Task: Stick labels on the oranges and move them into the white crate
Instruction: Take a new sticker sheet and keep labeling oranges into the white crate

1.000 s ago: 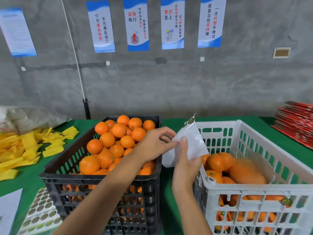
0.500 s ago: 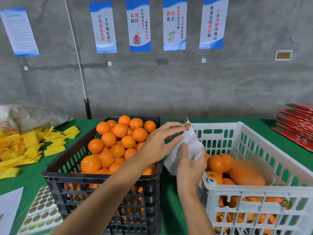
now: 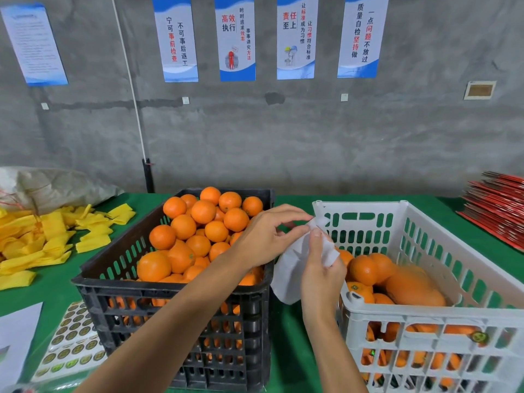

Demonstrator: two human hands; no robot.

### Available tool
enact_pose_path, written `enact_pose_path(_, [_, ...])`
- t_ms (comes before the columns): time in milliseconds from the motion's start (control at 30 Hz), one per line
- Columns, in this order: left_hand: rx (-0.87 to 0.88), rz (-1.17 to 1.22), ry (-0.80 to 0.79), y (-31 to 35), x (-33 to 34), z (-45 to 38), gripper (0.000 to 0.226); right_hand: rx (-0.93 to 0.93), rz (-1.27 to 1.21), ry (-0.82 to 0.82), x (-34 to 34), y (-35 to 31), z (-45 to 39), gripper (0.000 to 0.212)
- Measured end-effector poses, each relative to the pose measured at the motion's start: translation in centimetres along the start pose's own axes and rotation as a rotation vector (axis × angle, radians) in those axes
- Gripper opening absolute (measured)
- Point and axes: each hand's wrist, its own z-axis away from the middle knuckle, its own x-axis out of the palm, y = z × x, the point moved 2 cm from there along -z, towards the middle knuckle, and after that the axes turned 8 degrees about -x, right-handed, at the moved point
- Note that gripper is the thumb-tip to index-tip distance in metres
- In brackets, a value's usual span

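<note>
head cam: black crate [image 3: 119, 268] w/ oranges [image 3: 202, 212] heaped above its rim, sitting left of the white crate [image 3: 465, 282], which holds labelled oranges [image 3: 364, 269], some under clear plastic. both on the green table [image 3: 56, 290]. my left hand [image 3: 265, 241] reaches across over the black crate, fingers curled, pinching the top edge of a white sheet [image 3: 290, 275]. my right hand [image 3: 321, 275] is upright, fingers wrapped round the same sheet, thumb pressed on its top. sheet looks crumpled, hanging between the 2 crates. label sheet [image 3: 71, 341] w/ round stickers lies front left; yellow pieces [image 3: 42, 239] further left.
</note>
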Motion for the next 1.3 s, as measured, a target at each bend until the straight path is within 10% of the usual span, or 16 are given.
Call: enact_pose_path(1300, [-0.306, 0.297, -0.045, -3.3, 0.0, -0.6, 0.014, 0.023, -0.027, 0.001, 0.0, 1.4, 0.0, 0.021])
